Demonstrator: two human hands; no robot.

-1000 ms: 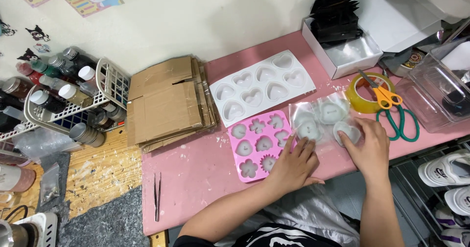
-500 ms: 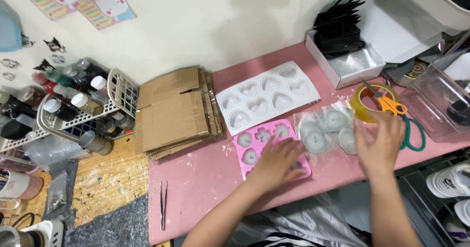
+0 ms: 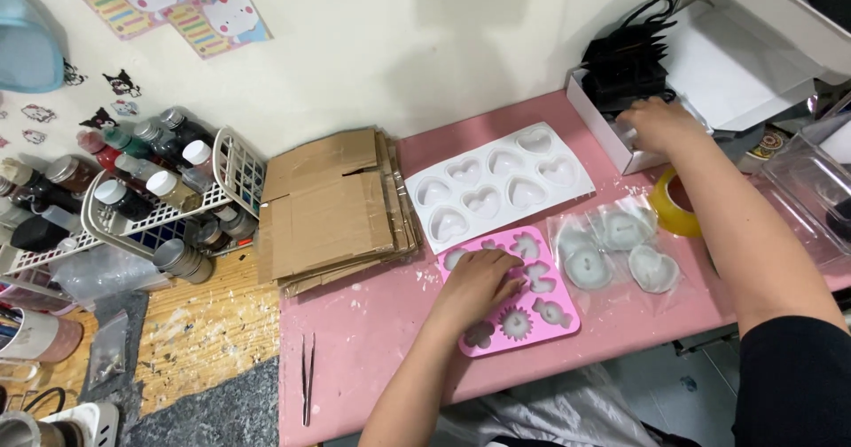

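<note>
My left hand [image 3: 477, 286] lies flat on a pink silicone mould [image 3: 541, 310] that holds white wax shapes, on a pink table [image 3: 372, 323]. Its fingers cover the mould's left cells. My right hand [image 3: 658, 122] reaches far back into a white open box [image 3: 620, 146], next to black items [image 3: 626, 64]; what it touches there is hidden. Between the hands lie three white wax pieces in clear plastic bags [image 3: 612, 252]. A white heart-shaped mould [image 3: 499, 184] lies behind the pink one.
A roll of yellow tape [image 3: 675, 204] sits under my right forearm. Flattened cardboard [image 3: 332, 206] is stacked at left. A white rack of bottles [image 3: 133, 181] stands further left. Tweezers [image 3: 307, 378] lie near the front edge. A clear plastic container [image 3: 811, 190] is at right.
My right hand left the bagged wax pieces and reached back into the white box. My left hand moved from the bags onto the pink mould. The view shifted.
</note>
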